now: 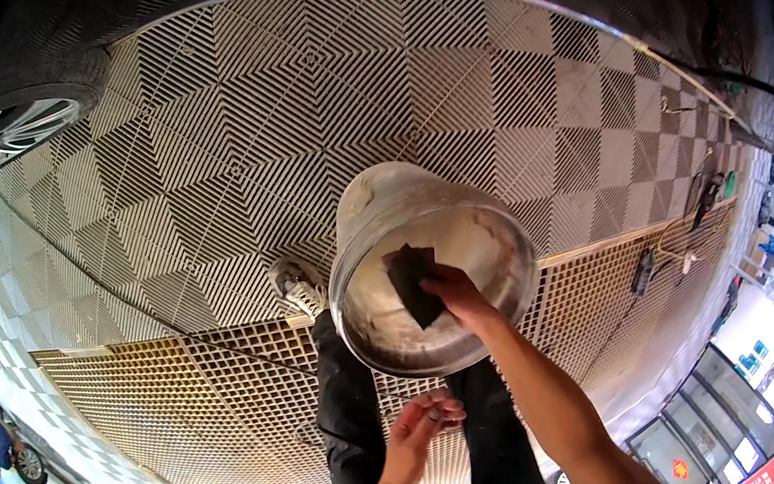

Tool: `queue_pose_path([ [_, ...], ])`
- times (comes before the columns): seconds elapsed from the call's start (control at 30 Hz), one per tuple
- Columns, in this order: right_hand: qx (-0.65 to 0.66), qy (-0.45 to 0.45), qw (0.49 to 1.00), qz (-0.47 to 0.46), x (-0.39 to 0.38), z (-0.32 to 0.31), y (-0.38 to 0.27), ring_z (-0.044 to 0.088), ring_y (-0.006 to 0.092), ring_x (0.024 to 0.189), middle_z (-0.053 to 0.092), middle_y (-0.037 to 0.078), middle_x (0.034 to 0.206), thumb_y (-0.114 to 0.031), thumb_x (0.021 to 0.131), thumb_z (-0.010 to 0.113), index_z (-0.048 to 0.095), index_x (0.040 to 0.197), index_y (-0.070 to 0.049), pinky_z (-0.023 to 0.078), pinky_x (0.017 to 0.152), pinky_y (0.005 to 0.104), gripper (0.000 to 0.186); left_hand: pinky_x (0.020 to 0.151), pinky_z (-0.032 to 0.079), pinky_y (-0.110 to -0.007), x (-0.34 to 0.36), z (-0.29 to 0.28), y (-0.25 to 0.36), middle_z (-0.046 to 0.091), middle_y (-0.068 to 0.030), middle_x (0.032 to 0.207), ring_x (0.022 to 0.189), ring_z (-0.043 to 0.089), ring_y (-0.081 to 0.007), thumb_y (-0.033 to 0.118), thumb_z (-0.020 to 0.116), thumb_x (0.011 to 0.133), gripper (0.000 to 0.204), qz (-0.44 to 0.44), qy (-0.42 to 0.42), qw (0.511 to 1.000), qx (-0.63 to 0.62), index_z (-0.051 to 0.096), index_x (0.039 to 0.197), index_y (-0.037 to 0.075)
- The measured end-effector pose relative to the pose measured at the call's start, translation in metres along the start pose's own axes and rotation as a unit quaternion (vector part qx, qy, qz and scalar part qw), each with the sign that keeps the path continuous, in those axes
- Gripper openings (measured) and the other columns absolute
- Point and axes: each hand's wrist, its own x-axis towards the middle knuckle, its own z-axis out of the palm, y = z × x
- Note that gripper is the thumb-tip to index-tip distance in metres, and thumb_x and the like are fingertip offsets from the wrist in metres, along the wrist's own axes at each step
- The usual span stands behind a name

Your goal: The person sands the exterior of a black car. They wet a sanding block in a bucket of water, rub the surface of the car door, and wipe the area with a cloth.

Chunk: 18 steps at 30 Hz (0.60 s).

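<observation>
A pale, dust-smeared bucket (pixel 376 188) stands tilted in front of my legs, its wide round mouth facing up toward me. Over that mouth my right hand (pixel 462 299) pinches a thin dark sheet (pixel 414 285) with straight edges. Whether it is sandpaper or a stiff cloth, I cannot tell. The sheet hides part of the bucket's whitish inside, and I cannot tell if it touches the wall. Just below the rim, apart from the bucket, my left hand (pixel 425 430) has its fingers curled together. A small grey spot shows at those fingers, too small to name.
Grey and dark ribbed floor tiles (pixel 275 108) meet a tan grating (pixel 146 382) under my feet. A black hose (pixel 100 282) crosses both at the left. A car wheel (pixel 11 134) is at the upper left. Cables and a small device (pixel 643 272) lie at the right.
</observation>
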Motion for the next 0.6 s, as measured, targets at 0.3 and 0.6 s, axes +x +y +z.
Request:
queue_pose_path([
  [0.3,0.113,-0.061,0.992,0.009,-0.108,-0.014,-0.062,0.073,0.0181,0.103,0.072,0.007,0.125,-0.014,0.103,0.066,0.063,0.135,-0.001,0.060,0.080,0.0354,0.035,0.099,0.054,-0.041,0.109,0.039,0.049,0.069,-0.0075,0.123,0.107,0.068,-0.0200,0.017,0.057,0.106,0.034,-0.031,0.060,0.997,-0.023,0.059,0.138,0.004],
  [0.6,-0.678,0.211,0.691,-0.137,-0.097,0.014,-0.072,0.073,0.0435,0.086,0.074,0.024,0.086,-0.036,0.099,0.065,0.064,0.114,-0.007,0.059,0.075,0.0521,0.033,0.069,0.053,-0.031,0.164,0.027,-0.004,0.071,-0.0059,0.091,0.077,0.067,-0.0148,0.011,0.070,0.091,0.018,0.148,0.247,0.942,0.175,0.070,0.104,-0.001],
])
